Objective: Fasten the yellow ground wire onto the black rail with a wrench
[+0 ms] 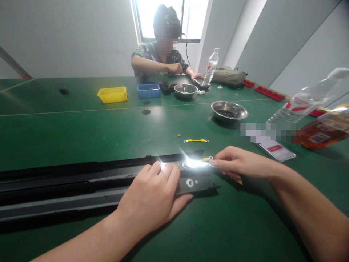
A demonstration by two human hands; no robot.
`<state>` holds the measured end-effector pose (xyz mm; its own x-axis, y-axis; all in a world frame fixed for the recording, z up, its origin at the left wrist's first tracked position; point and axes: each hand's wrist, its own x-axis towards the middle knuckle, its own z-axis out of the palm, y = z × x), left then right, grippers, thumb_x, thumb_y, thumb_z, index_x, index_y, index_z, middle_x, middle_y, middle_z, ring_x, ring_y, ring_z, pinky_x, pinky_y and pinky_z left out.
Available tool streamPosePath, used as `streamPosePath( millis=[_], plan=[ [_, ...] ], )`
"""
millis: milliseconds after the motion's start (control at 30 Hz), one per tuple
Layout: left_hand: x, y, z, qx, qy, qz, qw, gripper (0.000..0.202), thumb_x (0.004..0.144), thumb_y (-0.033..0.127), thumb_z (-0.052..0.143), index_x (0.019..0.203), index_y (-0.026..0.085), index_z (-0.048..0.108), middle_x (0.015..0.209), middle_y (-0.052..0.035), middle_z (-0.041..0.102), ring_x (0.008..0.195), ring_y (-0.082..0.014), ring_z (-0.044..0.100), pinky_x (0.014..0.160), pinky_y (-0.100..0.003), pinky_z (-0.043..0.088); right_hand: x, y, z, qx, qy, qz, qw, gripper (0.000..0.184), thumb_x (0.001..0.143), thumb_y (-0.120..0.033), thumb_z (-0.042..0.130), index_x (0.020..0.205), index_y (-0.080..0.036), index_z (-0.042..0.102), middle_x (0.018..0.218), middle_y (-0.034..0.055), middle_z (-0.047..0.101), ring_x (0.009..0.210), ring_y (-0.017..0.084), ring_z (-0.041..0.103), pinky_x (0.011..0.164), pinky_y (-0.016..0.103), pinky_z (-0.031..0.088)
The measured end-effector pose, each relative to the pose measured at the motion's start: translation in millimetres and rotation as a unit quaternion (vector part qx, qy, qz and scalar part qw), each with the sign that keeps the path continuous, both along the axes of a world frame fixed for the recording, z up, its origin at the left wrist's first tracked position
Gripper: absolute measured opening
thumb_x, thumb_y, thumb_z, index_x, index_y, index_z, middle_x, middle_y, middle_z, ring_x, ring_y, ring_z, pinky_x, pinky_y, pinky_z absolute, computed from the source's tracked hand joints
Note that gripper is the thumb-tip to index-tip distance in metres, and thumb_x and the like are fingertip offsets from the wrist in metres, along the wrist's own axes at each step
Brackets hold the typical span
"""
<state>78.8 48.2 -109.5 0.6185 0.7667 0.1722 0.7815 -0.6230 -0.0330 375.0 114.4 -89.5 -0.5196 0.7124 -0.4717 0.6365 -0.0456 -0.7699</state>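
Note:
Long black metal rails lie side by side across the left and middle of the table. My left hand is closed over them near their right end, fingers across the top and thumb along the near side. Beyond the thumb, a bare round spot shows on the nearer rail. At the rail ends, my right hand pinches a shiny metal piece, its shape washed out by glare. Just behind it is a yellow lead with a ring terminal, partly hidden by the glare.
Farther back lie another yellow lead and a small nut. Metal bowls, a yellow bin and a blue bin stand beyond. Bottles and a phone are right. A person sits opposite.

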Motion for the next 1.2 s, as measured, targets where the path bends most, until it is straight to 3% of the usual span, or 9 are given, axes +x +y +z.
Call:
streamPosePath(
  millis=[333,533,633,767,900,1200],
  plan=[
    [-2.0,2.2,1.1,-0.007,-0.007,-0.004,1.000,0.043,0.099,0.061,0.045,0.106,0.020,0.056,0.099,-0.0086,0.061,0.088,-0.0298,0.053,0.075,-0.046,0.045,-0.7,1.4,-0.6,-0.012,-0.006,-0.014,1.000,0.053,0.093,-0.064,0.061,0.066,-0.019,0.056,0.049,-0.0019,0.053,0.043,0.013,0.051,0.046,0.025,0.035],
    [-2.1,2.9,3.1,-0.007,-0.007,-0.003,1.000,0.042,0.099,0.061,0.044,0.105,0.021,0.056,0.099,-0.0083,0.061,0.088,-0.0296,0.052,0.075,-0.046,0.045,-1.0,1.6,-1.0,-0.032,-0.002,-0.056,0.998,0.056,0.090,-0.067,0.063,0.062,-0.020,0.053,0.046,-0.0027,0.050,0.040,0.013,0.051,0.044,0.026,0.035],
    [-2.3,2.2,4.0,-0.010,-0.006,-0.001,1.000,0.042,0.099,0.061,0.044,0.105,0.021,0.056,0.099,-0.0083,0.061,0.089,-0.0294,0.052,0.075,-0.046,0.045,-2.9,3.0,-1.7,0.011,0.008,-0.088,0.996,0.053,0.089,-0.065,0.065,0.064,-0.020,0.053,0.048,-0.0031,0.051,0.042,0.013,0.052,0.044,0.026,0.037],
    [-3.1,-0.1,5.1,-0.011,-0.005,0.000,1.000,0.043,0.099,0.061,0.044,0.106,0.020,0.056,0.099,-0.0084,0.061,0.089,-0.0295,0.053,0.075,-0.046,0.044,-8.1,3.2,0.4,0.120,0.044,-0.142,0.982,0.046,0.091,-0.060,0.066,0.071,-0.020,0.056,0.057,-0.0025,0.055,0.049,0.013,0.054,0.049,0.026,0.042],
    [-2.4,-0.9,4.7,-0.006,-0.003,0.001,1.000,0.043,0.099,0.061,0.045,0.105,0.020,0.056,0.099,-0.0084,0.061,0.090,-0.0301,0.053,0.075,-0.047,0.045,-13.4,0.8,2.1,0.189,0.071,-0.175,0.964,0.050,0.096,-0.062,0.060,0.069,-0.021,0.052,0.053,-0.0028,0.054,0.047,0.012,0.049,0.050,0.027,0.038],
    [-1.2,-1.3,3.6,0.005,-0.003,-0.002,1.000,0.043,0.098,0.061,0.047,0.104,0.020,0.057,0.097,-0.0085,0.061,0.088,-0.0294,0.053,0.074,-0.046,0.045,-21.8,2.8,-20.0,0.160,0.147,-0.175,0.960,0.051,0.096,-0.062,0.060,0.067,-0.021,0.051,0.050,-0.0048,0.049,0.046,0.011,0.046,0.051,0.027,0.036]
  ],
)
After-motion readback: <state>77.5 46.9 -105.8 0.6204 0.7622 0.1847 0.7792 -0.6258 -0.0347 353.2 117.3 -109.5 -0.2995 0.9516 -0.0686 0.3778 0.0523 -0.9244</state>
